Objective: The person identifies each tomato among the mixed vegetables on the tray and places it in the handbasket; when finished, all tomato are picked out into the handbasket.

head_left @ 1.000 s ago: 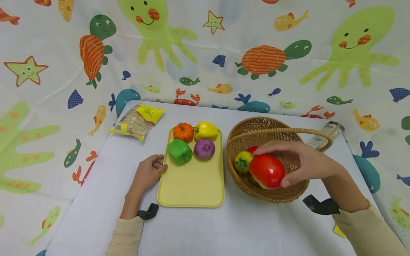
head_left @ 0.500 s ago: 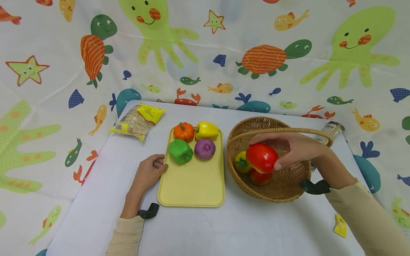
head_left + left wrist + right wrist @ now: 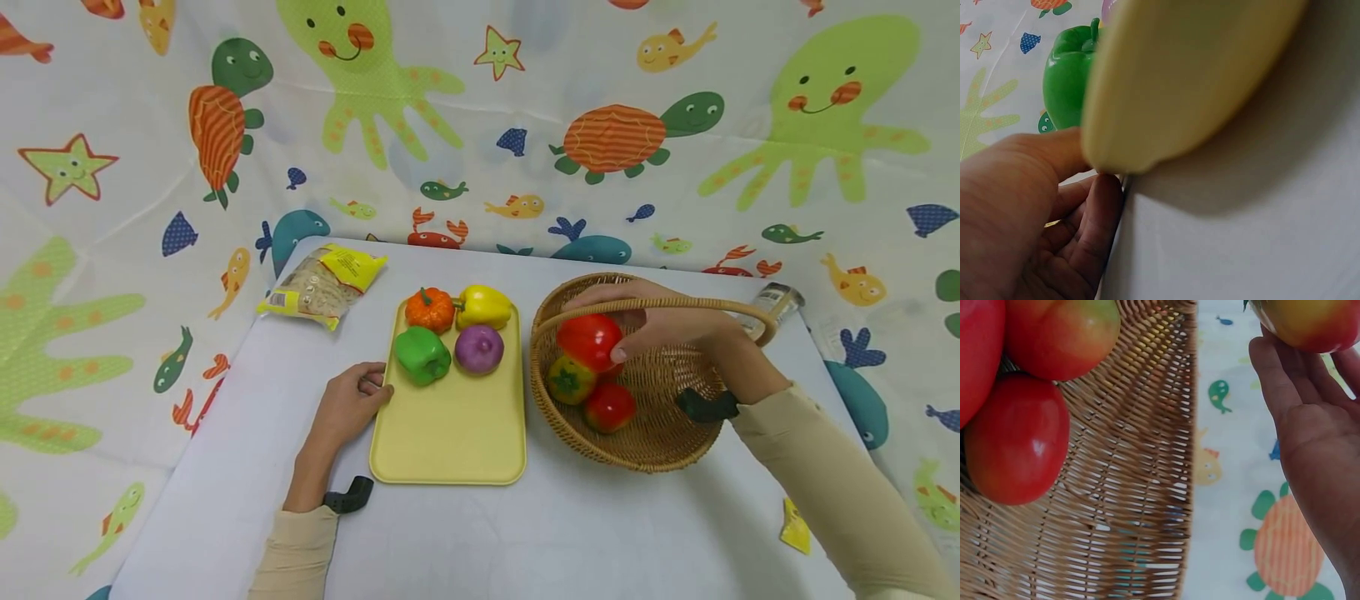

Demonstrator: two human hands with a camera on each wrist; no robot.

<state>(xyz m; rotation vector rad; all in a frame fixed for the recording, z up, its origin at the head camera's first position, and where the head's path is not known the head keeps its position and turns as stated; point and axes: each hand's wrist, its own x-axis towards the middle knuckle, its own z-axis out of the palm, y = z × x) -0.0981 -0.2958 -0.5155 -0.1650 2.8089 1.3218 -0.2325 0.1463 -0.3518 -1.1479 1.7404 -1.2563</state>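
My right hand (image 3: 663, 321) holds a red tomato (image 3: 587, 340) over the wicker basket (image 3: 667, 421), reaching in beneath its arched handle. In the right wrist view this tomato (image 3: 1310, 328) shows a yellow patch and a bit of green leaf. Inside the basket lie a yellowish tomato with a green calyx (image 3: 570, 381) and a red tomato (image 3: 610, 408); another is partly hidden. My left hand (image 3: 348, 404) pinches the left rim of the yellow tray (image 3: 448, 437). On the tray sit a green bell pepper (image 3: 422, 356), an orange pumpkin (image 3: 430, 310), a yellow bell pepper (image 3: 485, 308) and a purple onion (image 3: 479, 349).
A yellow-and-clear food bag (image 3: 322, 285) lies at the back left of the white table (image 3: 420, 542). Behind the basket, a clear container (image 3: 780, 302) lies at the right. A small yellow packet (image 3: 796, 527) is beside my right sleeve. A sea-animal cloth hangs behind.
My right hand has carried the red tomato left and away from me across the basket, uncovering the red tomato below. My left hand stays at the tray rim.
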